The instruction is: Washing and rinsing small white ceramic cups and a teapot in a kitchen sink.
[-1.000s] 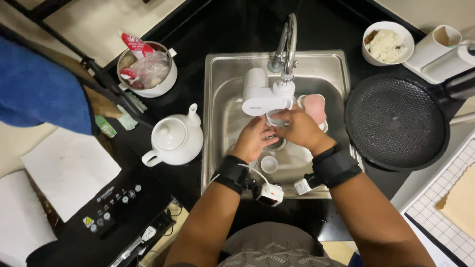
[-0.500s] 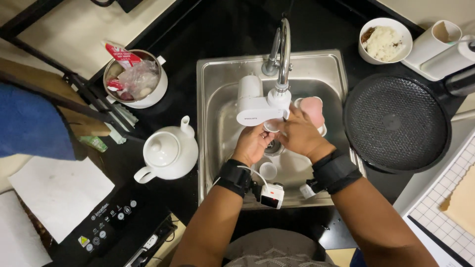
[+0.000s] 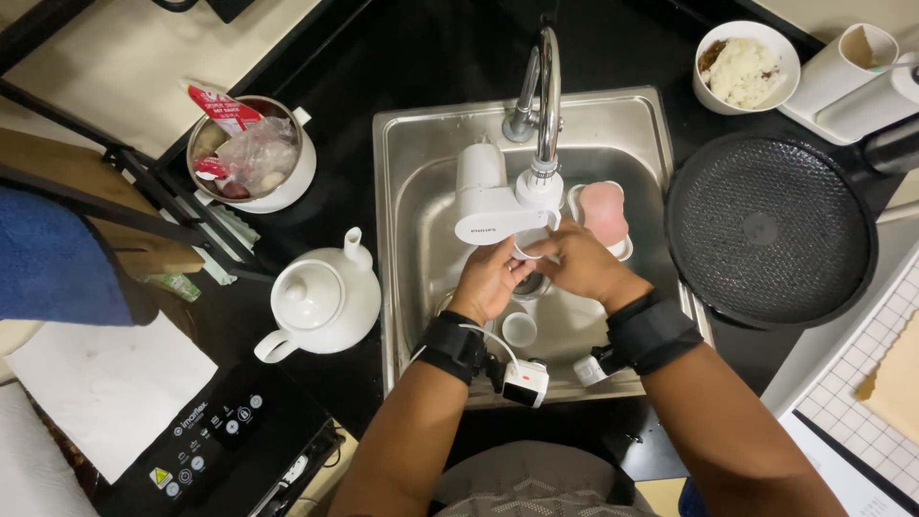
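Both my hands are together over the steel sink (image 3: 421, 172), just under the tap (image 3: 546, 86) and its white filter unit (image 3: 483, 203). My left hand (image 3: 488, 284) and my right hand (image 3: 581, 265) both grip a small white cup (image 3: 526, 251), which my fingers mostly hide. Each wrist wears a black band. Another small white cup (image 3: 519, 328) lies on the sink floor below my hands. A pink sponge in a white dish (image 3: 604, 211) rests against the sink's right wall.
A white teapot (image 3: 321, 299) stands left of the sink, with a pot of plastic bags (image 3: 251, 158) behind it. To the right are a black pan (image 3: 771, 230) and a bowl of rice (image 3: 747, 65). A black cooker (image 3: 215, 445) sits at front left.
My hands have stayed under the tap on the cup. The view has shifted a little, so the teapot and pot sit lower and further left in the picture.
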